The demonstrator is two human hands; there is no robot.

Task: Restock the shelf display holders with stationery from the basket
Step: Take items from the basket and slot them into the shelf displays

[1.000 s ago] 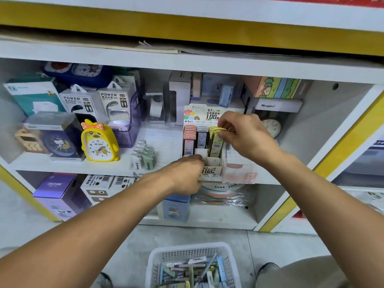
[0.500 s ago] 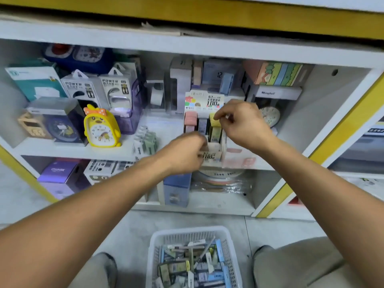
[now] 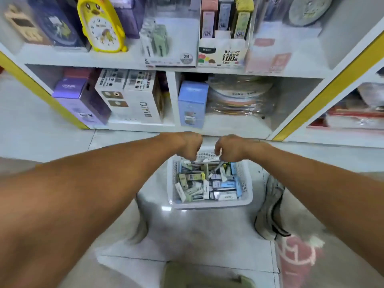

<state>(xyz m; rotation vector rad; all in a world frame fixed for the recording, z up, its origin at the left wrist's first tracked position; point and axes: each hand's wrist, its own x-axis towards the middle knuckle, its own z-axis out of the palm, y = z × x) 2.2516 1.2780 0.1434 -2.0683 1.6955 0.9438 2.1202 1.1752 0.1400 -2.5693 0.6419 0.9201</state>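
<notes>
Head-cam view, looking down at a tiled floor in front of white shelves w/ yellow trim. Both bare arms reach from the lower corners toward the centre of the frame.

Centre: a white plastic basket [image 3: 247, 196] sits on the floor, filled w/ a jumble of small stationery packs [image 3: 207, 183] – green, white, blue and black boxes lying at all angles. The left hand [image 3: 190, 145] and right hand [image 3: 227, 147] hang side by side over the basket's far edge, near each other but apart. Fingers of both curl downward into the contents; the fingertips are hidden behind the knuckles, so can't tell whether either hand is gripping a pack or just closed loosely.

Top centre-right: a cardboard display holder [image 3: 220, 53] stands on the upper shelf, w/ upright rows of pink, grey and yellow-green packs [image 3: 225, 19] in it. Top left: a yellow duck-shaped clock [image 3: 101, 26] on the same shelf. Below it, lower shelf – a purple box [image 3: 79, 98], white boxes [image 3: 128, 96] and a light blue box [image 3: 192, 103], then a stack of wrapped round items [image 3: 239, 94].

Right of the basket: a grey shoe [image 3: 272, 206] on the floor.
</notes>
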